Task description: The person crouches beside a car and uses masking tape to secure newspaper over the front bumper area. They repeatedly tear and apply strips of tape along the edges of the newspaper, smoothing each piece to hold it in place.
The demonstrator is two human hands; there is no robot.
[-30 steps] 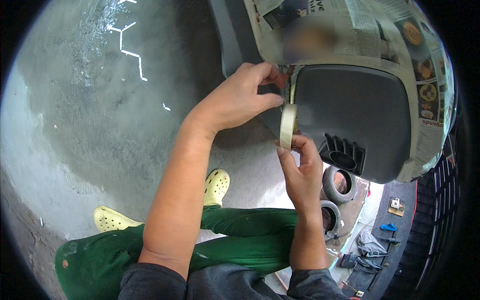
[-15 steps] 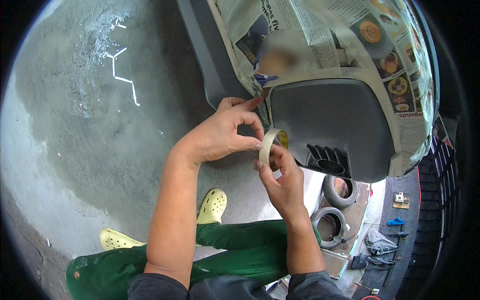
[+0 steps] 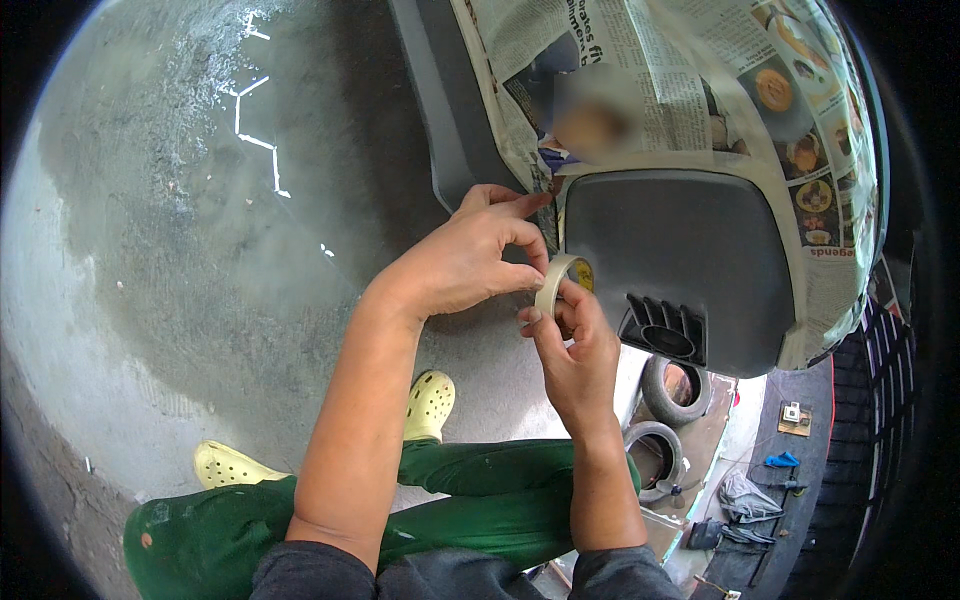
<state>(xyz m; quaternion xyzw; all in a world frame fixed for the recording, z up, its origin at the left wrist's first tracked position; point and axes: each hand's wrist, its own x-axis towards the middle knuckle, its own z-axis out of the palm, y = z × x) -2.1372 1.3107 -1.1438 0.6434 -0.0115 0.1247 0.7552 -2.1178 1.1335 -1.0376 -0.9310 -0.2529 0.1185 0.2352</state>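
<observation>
A roll of masking tape point(image 3: 551, 287), cream-coloured and seen nearly edge-on, is held between my two hands. My right hand point(image 3: 582, 365) grips its lower side between thumb and fingers. At its upper left edge, the thumb and forefinger of my left hand point(image 3: 465, 255) pinch together; whether they hold a loose end is too small to tell. The other left fingers reach towards the left edge of a dark grey panel point(image 3: 685, 225). Black slats and a round opening point(image 3: 665, 338) sit in the panel's lower corner. Newspaper point(image 3: 650, 90), bordered with tape, covers the surface around it.
A long grey trim piece point(image 3: 425, 95) runs along the newspaper's left side. Two tyres point(image 3: 672, 390) lie at lower right, with a crumpled grey sheet point(image 3: 748, 497) and a blue item point(image 3: 782, 460) beyond. Below are my yellow clogs point(image 3: 430, 405) on the concrete floor point(image 3: 310, 330).
The whole view has shifted slightly, so the panel and newspaper sit further right and lower. Both hands keep the same hold on the tape roll, a touch higher against the panel.
</observation>
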